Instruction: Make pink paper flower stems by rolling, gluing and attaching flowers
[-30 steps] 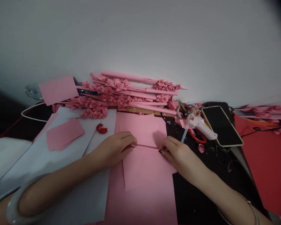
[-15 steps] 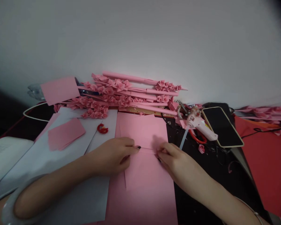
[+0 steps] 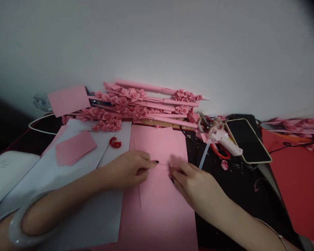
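The person's left hand (image 3: pixel 131 169) and right hand (image 3: pixel 200 184) are facing each other over a flat, pale pink paper sheet (image 3: pixel 167 188), which is lying between and below them on larger matte pink paper (image 3: pixel 157 232). A narrow crosswise line is running between the fingertips; whether it is a fold or two meeting edges is hard to tell. The left hand is resting its index fingertip at this line, with its other fingers curling under. The right hand is bunching its fingertips at the line's other end; whether either is pinching any paper is unclear.

The sheet is looking light, thin and fairly crisp, likely bending easily and holding a crease, and perhaps slipping over the paper beneath. It is probably better taken by its outer edges, or steadied with flat fingertips beside the line, since hard pinching could be leaving stray wrinkles.

As for writing, a white letter resembling an S (image 3: pixel 188 136) is showing on the black worktop (image 3: pixel 240 198), beyond the right hand. A faint grey mark is appearing on the white, round-cornered box (image 3: pixel 13 181) left of the left hand, too blurred for reading. No brand is readable on the pale pink plastic glue gun (image 3: pixel 226 141) beyond the right hand.
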The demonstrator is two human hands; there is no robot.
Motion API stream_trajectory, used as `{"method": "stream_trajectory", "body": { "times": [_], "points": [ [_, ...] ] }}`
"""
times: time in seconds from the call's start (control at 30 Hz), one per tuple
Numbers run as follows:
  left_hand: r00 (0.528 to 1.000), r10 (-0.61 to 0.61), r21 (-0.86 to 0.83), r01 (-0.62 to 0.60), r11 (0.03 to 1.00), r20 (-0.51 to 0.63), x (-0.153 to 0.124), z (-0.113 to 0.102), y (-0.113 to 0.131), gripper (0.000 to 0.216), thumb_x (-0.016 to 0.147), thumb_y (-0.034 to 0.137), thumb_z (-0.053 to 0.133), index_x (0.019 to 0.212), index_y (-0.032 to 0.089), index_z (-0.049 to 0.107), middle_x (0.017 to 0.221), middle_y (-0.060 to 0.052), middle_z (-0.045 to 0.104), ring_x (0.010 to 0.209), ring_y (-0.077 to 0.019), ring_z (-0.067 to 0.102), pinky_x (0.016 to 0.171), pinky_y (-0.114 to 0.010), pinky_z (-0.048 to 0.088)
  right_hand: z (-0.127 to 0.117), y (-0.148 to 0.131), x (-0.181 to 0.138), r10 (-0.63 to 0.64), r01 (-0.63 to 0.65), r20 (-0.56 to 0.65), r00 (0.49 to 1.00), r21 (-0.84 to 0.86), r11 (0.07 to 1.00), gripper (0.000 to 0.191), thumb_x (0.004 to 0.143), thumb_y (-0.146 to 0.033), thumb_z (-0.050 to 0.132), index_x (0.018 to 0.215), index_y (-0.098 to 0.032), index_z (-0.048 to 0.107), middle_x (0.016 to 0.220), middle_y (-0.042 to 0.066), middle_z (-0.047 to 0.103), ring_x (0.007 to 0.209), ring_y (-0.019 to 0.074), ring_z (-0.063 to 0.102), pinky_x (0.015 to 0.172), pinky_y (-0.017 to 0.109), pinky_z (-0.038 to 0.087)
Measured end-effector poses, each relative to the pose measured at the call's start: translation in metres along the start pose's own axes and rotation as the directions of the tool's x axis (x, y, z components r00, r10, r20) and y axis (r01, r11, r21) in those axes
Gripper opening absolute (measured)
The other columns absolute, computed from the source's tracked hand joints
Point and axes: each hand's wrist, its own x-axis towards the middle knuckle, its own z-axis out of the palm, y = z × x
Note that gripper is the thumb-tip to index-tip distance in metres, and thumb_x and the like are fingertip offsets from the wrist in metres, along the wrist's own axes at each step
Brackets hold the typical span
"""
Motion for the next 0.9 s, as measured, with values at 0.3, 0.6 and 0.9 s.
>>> {"method": "stream_trajectory", "body": {
  "times": [0.3,0.6,0.9],
  "points": [
    [0.967,-0.256,-0.259,0.252,0.933,0.020,0.000,-0.008,-0.015,0.022,0.085,0.019,0.047,0.098,0.016,0.064,0.074,0.000,0.063,0.065,-0.0126,0.055,0.058,-0.022,0.039,-0.011,0.005,-0.004,0.004,-0.001,0.141,0.990,-0.022,1.000,0.026,0.088,-0.015,0.054,0.111,-0.018,0.065,0.089,0.005,0.068,0.073,0.0197,0.069,0.053,0.027,0.054],
    [0.982,-0.179,-0.181,0.167,0.969,-0.054,0.003,-0.003,-0.019,0.007,0.083,0.015,0.051,0.084,0.017,0.058,0.086,-0.002,0.059,0.076,-0.0141,0.054,0.069,-0.024,0.040,-0.015,0.009,-0.002,-0.020,0.023,0.163,0.986,-0.016,1.000,0.024,0.088,-0.015,0.053,0.108,-0.019,0.066,0.091,0.004,0.066,0.071,0.0195,0.068,0.053,0.029,0.053],
    [0.969,-0.248,-0.113,0.248,0.962,0.010,0.001,-0.004,-0.009,0.006,0.083,0.021,0.051,0.084,0.019,0.056,0.087,-0.002,0.061,0.078,-0.0164,0.056,0.067,-0.026,0.038,-0.014,0.018,-0.003,-0.083,0.078,0.093,0.992,0.059,0.995,0.026,0.093,-0.021,0.047,0.113,-0.017,0.064,0.092,0.006,0.064,0.067,0.0152,0.066,0.056,0.026,0.051]
  ]
}}
